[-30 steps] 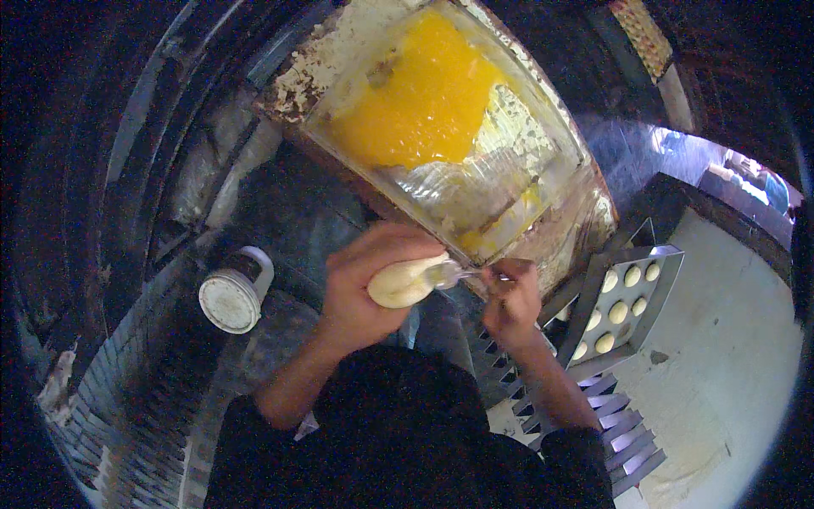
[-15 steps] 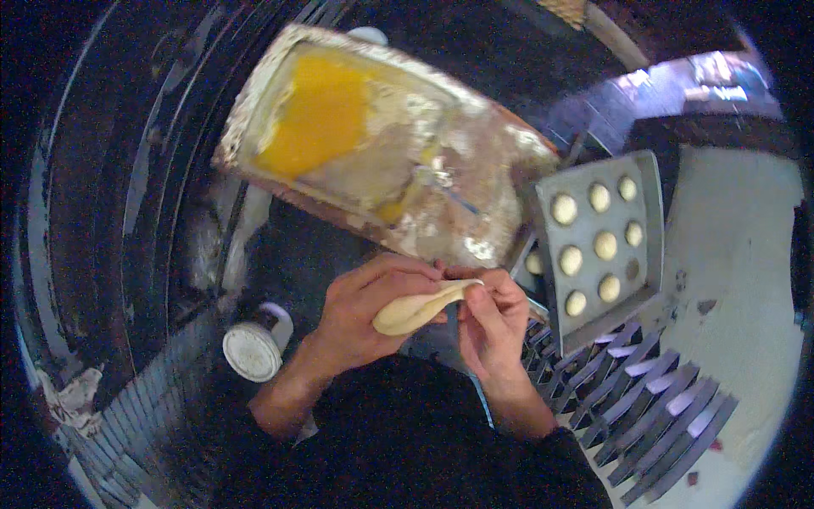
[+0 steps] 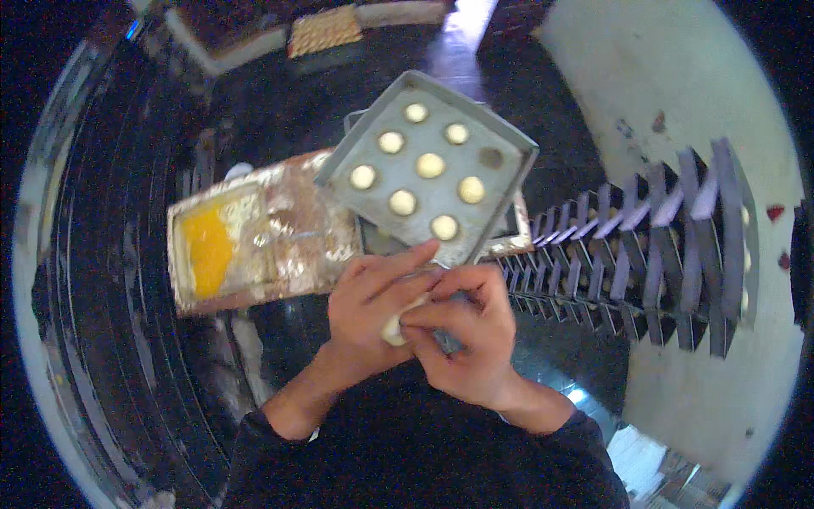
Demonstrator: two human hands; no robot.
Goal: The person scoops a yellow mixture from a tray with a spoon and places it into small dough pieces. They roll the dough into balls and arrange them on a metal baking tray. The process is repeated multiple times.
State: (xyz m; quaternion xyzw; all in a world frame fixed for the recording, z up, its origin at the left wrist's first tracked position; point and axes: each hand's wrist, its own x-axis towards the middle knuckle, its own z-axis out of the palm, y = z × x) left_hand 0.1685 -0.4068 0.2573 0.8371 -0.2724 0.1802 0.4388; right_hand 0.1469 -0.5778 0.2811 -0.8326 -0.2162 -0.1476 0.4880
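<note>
A small pale piece of dough (image 3: 393, 329) is held between my two hands, mostly covered by the fingers. My left hand (image 3: 365, 310) cups it from the left, closed round it. From the other side my right hand (image 3: 466, 331) pinches it with bent fingers and thumb. Just beyond my fingertips lies a grey square baking tray (image 3: 485, 136) with several round dough balls (image 3: 430, 165) spaced over it. One dark round patch shows near its right corner.
A floury worktop (image 3: 314, 212) carries a yellow mass (image 3: 208, 250) at its left end. Another tray's edge shows beneath the baking tray. To the right stands a rack of stacked dark trays (image 3: 653, 220). Far back is a tray of small round pieces (image 3: 326, 32).
My view has turned right, bringing the baking tray in front of my hands. The dough was a long folded flap; now only a small rounded part shows between my fingers.
</note>
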